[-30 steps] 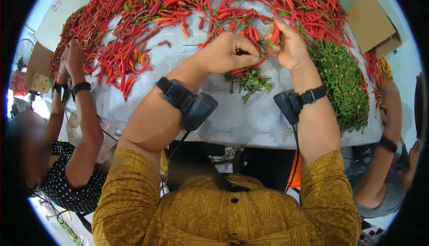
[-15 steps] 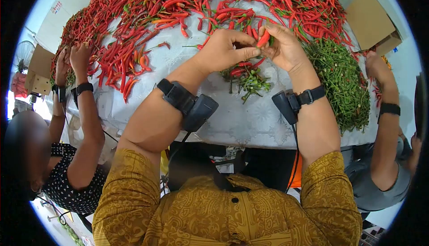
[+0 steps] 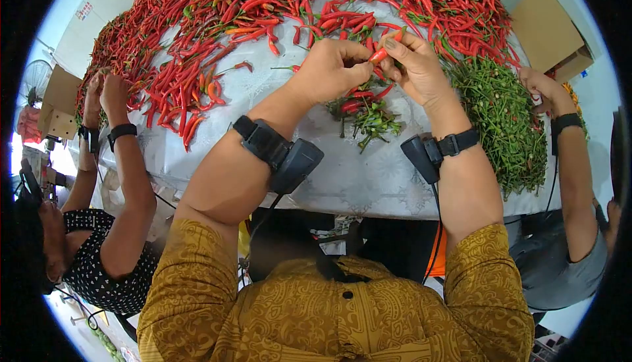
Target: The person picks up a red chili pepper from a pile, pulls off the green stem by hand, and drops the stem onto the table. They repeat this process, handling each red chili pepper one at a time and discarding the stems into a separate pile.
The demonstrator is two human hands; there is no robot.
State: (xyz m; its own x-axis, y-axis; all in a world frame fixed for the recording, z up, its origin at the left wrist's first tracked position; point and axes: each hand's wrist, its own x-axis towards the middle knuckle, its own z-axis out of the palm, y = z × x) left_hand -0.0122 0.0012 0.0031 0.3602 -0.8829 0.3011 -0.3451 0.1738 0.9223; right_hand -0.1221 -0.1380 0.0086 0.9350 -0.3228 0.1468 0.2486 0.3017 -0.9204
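Red chilli (image 3: 378, 56) is up off the table between the person's two hands, out in front of the chest. Right hand (image 3: 421, 76) has it pinched narrow, thumb laid across it; a bit of red also pokes out past that thumb, and I can't tell whether it is the same pepper. Left hand (image 3: 329, 72) is closed narrow too, thumb and forefinger holding the chilli's lower end.

Just below the hands, a few loose red peppers (image 3: 353, 106) lie against a small bunch of green stems (image 3: 376, 124) on the pale tablecloth (image 3: 368, 174). Beside the right forearm spreads a big green heap (image 3: 503, 128). Over on the left is a loose batch of red peppers (image 3: 181, 89), and behind everything a wide red pile (image 3: 421, 0) curves along the far side of the table.

A co-worker's hands (image 3: 112, 92) are at the pile's left end. At the right, another co-worker's hand (image 3: 546, 89) is near the green heap, with a cardboard box (image 3: 543, 29) behind it.
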